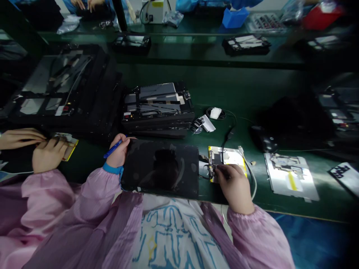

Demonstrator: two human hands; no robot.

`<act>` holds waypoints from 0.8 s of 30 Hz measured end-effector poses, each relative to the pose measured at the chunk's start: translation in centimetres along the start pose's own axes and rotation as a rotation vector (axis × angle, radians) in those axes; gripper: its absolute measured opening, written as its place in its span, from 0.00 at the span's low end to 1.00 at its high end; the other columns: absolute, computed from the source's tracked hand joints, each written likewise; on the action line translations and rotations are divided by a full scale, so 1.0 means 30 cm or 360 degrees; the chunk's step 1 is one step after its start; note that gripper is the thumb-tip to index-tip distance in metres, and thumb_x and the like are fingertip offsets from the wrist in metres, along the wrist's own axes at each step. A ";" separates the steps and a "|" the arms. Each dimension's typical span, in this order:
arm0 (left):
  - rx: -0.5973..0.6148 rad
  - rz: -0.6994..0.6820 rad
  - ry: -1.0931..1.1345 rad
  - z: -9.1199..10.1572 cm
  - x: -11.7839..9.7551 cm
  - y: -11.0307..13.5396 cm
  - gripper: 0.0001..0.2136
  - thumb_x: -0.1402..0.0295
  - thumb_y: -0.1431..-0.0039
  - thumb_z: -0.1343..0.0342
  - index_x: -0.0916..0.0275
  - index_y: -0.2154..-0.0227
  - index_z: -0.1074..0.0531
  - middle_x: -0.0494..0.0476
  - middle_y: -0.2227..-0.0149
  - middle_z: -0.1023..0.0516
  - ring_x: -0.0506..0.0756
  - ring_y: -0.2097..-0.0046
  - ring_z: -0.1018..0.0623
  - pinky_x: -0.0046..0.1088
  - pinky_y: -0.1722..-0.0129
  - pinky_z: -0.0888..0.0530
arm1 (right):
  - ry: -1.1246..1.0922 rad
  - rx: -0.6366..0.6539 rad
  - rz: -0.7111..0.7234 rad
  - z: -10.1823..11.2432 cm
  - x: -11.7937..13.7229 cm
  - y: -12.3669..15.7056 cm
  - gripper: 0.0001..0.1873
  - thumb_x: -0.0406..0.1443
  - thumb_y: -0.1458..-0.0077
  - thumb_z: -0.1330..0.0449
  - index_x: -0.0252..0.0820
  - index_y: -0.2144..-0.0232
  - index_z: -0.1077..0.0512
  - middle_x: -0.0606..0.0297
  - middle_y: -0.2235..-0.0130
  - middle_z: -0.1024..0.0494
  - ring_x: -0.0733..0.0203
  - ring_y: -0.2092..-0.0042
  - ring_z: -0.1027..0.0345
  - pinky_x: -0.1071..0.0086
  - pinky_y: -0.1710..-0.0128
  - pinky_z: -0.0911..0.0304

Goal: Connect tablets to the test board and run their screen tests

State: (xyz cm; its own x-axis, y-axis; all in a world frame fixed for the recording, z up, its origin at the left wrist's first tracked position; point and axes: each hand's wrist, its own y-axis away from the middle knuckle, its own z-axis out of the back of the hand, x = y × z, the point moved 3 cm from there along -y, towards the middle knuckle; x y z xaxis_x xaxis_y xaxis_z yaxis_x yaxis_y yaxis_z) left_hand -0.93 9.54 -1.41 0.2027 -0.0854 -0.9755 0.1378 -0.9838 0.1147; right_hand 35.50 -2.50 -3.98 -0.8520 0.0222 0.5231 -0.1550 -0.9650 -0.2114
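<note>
A black display panel (162, 168) lies face up at the bench's front edge, its dark glass smudged. My left hand (116, 153) is closed around a blue pen-like tool (112, 148) and rests at the panel's upper left corner, thumb on its rim. A blue band circles that wrist. Just right of the panel, my right hand (235, 185) pinches a small dark connector piece (211, 171), partly hidden by the fingertips. Thin leads run from it to the panel's right side. Under it lies a flat silver part with yellow edges (238, 158), with a black cable (229, 136) passing over.
Device stacks stand behind (157, 108) and at left (61, 86). A black mouse (265, 140), a silver plate (290, 175) and a coiled cable (215, 113) lie on the bench. At left, a co-worker's hands (49, 153) hold a yellow-edged part. A shelf (190, 52) crosses behind.
</note>
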 end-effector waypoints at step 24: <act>0.0012 -0.0026 0.0012 0.003 -0.007 0.014 0.15 0.70 0.58 0.39 0.60 0.77 0.44 0.48 0.75 0.26 0.52 0.69 0.25 0.27 0.67 0.32 | 0.0549 -0.0119 -0.0040 -0.048 0.086 0.011 0.08 0.30 0.43 0.51 0.37 0.69 0.32 0.54 0.69 0.29 0.53 0.65 0.39 0.64 0.71 0.50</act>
State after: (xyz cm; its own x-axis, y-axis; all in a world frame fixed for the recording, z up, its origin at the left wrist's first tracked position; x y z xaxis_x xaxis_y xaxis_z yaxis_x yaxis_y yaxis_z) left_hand -1.00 9.12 -1.18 0.2076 -0.0680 -0.9758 0.1336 -0.9863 0.0972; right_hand 32.53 -2.38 -3.90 -0.9642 0.1448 0.2220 -0.2032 -0.9416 -0.2684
